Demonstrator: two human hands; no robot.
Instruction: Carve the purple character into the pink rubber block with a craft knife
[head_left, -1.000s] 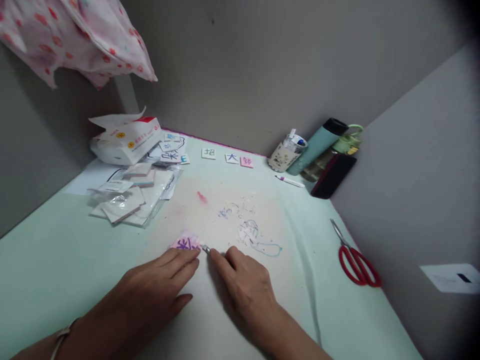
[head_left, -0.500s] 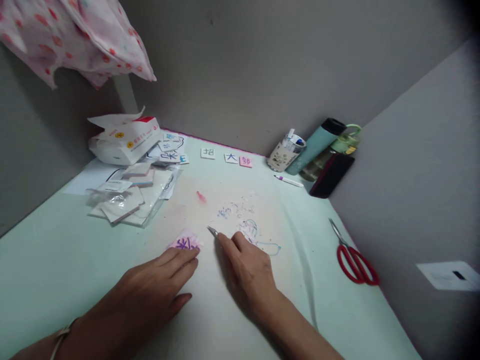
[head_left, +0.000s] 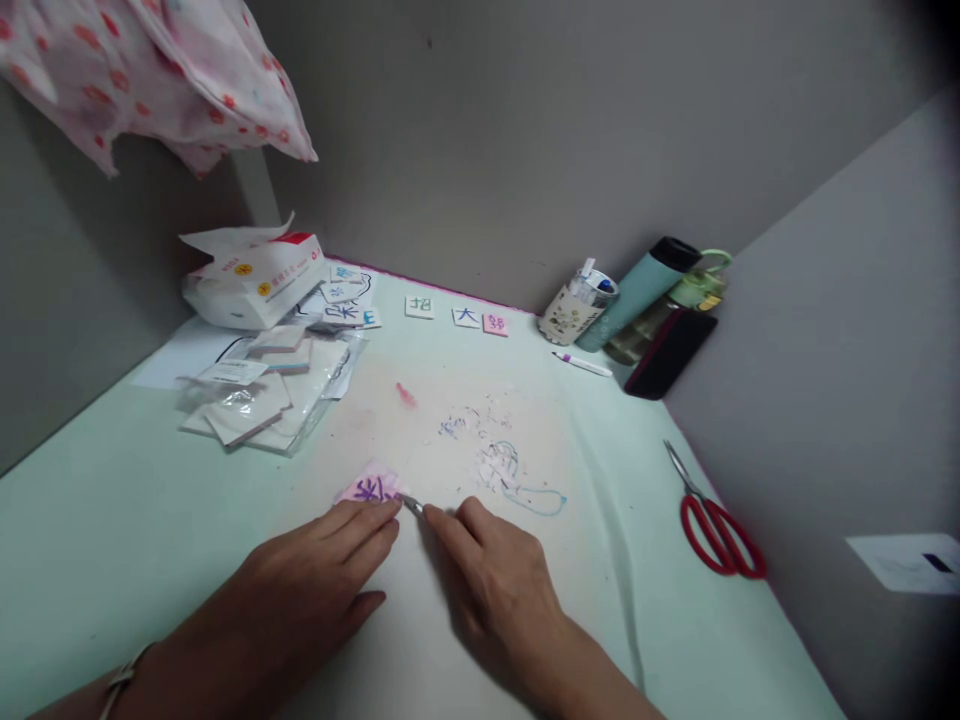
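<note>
A small pink block [head_left: 373,483] with a purple written character lies on the work surface, its near edge covered by my fingers. My left hand [head_left: 330,560] rests flat with fingers stretched out, the fingertips pressing on that block. In my right hand [head_left: 487,565] is a craft knife [head_left: 412,504], held like a pen. The blade tip points left and meets or nearly meets the block's right side, close to my left fingertips. Blue and dark ink marks [head_left: 499,465] and crumbs lie on the pale surface beyond my right hand.
Red-handled scissors [head_left: 720,530] lie at the right. Behind stand a pen cup [head_left: 570,315], a teal bottle [head_left: 641,290] and a dark phone [head_left: 671,352]; a marker [head_left: 581,364] lies before them. Small lettered tiles [head_left: 466,317] line the back. Bagged blocks [head_left: 255,400] and a tissue pack [head_left: 259,280] sit left.
My right hand has moved left and nearer to me, bringing the knife tip to the pink block's right side. My left hand stays on the block. The view shifts slightly.
</note>
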